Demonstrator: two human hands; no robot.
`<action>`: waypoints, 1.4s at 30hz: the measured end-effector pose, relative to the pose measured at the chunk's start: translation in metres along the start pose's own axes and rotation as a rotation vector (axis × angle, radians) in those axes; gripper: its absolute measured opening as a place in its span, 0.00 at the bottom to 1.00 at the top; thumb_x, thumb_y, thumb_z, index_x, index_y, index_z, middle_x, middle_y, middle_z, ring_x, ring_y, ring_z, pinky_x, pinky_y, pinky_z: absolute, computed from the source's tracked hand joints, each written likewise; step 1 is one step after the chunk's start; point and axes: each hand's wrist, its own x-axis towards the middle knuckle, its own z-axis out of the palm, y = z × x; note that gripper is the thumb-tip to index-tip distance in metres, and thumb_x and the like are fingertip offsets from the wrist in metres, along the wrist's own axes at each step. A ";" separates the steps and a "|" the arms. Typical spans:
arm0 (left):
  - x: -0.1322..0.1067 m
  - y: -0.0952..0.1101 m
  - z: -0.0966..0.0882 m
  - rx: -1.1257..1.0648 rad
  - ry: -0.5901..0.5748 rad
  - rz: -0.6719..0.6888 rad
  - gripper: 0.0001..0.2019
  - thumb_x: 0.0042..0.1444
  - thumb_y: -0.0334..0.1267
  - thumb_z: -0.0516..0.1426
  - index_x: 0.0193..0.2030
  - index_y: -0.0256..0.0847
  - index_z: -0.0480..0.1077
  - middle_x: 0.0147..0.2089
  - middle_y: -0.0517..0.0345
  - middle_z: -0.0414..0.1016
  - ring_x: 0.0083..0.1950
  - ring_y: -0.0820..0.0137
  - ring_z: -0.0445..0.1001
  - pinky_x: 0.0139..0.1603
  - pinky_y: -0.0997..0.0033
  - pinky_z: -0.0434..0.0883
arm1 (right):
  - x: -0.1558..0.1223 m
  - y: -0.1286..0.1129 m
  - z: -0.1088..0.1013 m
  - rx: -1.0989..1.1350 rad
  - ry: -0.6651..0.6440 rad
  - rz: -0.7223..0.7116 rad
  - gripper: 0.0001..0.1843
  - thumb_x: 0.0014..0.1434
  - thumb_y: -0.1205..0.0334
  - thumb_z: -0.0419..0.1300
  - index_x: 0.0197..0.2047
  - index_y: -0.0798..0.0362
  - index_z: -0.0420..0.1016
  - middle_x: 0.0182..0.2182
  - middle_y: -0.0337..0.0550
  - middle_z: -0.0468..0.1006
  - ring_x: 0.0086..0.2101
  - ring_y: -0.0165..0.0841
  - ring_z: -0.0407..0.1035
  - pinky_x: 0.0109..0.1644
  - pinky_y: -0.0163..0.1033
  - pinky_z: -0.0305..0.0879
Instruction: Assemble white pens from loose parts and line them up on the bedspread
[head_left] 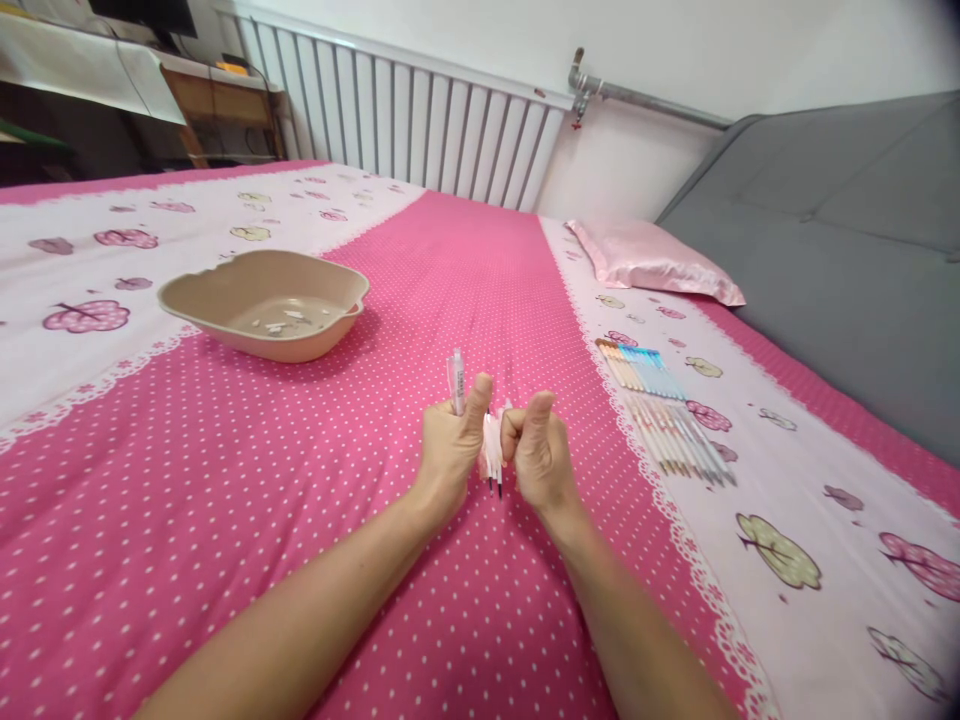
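My left hand (448, 440) is closed around a clear, pale pen (458, 378), its clip end pointing up and my thumb raised beside it. My right hand (541, 450) is curled into a fist with the thumb up; a small pale tip shows above its fingers, but what it holds is hidden. Between the two hands lie several thin white pen refills (493, 450) with dark tips, partly covered by my fingers. To the right, a row of pens with orange and blue parts (640, 368) lies above another row of pale pens (681, 440).
A beige plastic basin (262, 335) with small white pieces inside stands on the left of the pink dotted bedspread (465, 260). A pink pillow (652, 260) rests near the grey headboard (832, 230). A white radiator (405, 110) and a desk (217, 95) are behind.
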 end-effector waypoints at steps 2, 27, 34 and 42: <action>0.000 0.000 0.000 -0.014 0.005 -0.008 0.29 0.42 0.65 0.54 0.11 0.41 0.52 0.10 0.67 0.52 0.12 0.81 0.51 0.13 0.76 0.51 | 0.000 0.001 0.000 -0.001 0.000 0.003 0.39 0.57 0.35 0.28 0.11 0.50 0.58 0.08 0.37 0.64 0.13 0.26 0.60 0.24 0.34 0.58; 0.022 0.010 -0.013 -0.612 -0.126 -0.136 0.21 0.50 0.57 0.53 0.27 0.37 0.64 0.21 0.61 0.63 0.20 0.78 0.62 0.22 0.78 0.61 | 0.006 0.006 0.006 -0.025 0.008 0.088 0.14 0.43 0.59 0.66 0.33 0.52 0.69 0.26 0.39 0.78 0.27 0.32 0.74 0.32 0.38 0.70; 0.021 0.005 -0.012 -0.544 -0.146 -0.056 0.23 0.52 0.57 0.48 0.32 0.35 0.67 0.30 0.53 0.69 0.30 0.74 0.68 0.34 0.74 0.67 | 0.008 0.011 0.005 0.015 0.032 0.098 0.13 0.44 0.61 0.65 0.34 0.53 0.70 0.27 0.40 0.77 0.28 0.32 0.73 0.34 0.38 0.71; 0.042 -0.018 -0.029 0.109 0.152 0.387 0.29 0.58 0.58 0.38 0.53 0.39 0.63 0.52 0.46 0.69 0.51 0.65 0.68 0.51 0.63 0.64 | 0.012 0.032 0.001 -0.023 0.195 0.077 0.13 0.46 0.58 0.63 0.35 0.56 0.75 0.28 0.43 0.79 0.29 0.32 0.73 0.37 0.38 0.70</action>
